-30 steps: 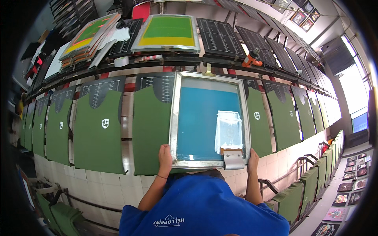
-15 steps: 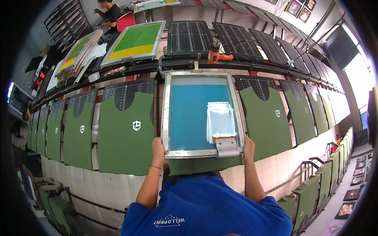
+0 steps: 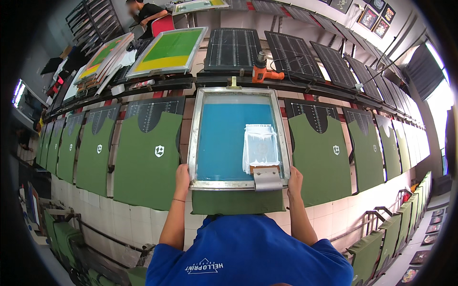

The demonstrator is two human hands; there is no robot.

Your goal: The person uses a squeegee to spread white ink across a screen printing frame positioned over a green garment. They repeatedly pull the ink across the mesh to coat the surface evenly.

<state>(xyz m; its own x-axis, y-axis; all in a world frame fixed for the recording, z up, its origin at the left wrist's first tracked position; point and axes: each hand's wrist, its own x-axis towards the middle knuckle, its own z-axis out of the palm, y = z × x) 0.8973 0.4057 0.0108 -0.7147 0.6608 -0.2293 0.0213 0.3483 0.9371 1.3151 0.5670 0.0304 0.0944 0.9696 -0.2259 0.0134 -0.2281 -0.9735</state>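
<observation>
Screen frame [image 3: 231,136], hands [image 3: 182,178] curled, gripping lower sides

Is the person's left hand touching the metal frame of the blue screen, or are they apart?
Touching: the head view shows the left hand pressed against the metal frame near its lower left corner.

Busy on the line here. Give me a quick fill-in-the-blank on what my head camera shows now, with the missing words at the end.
1. The left grip holds the silver frame near its lower ____ corner.
2. The squeegee lies nearer to the ____ grip.
3. The smear on the blue mesh is ____ in colour.
4. The shirts spread over the dark boards are ____ in colour.

Missing words: left; right; white; green.
</observation>
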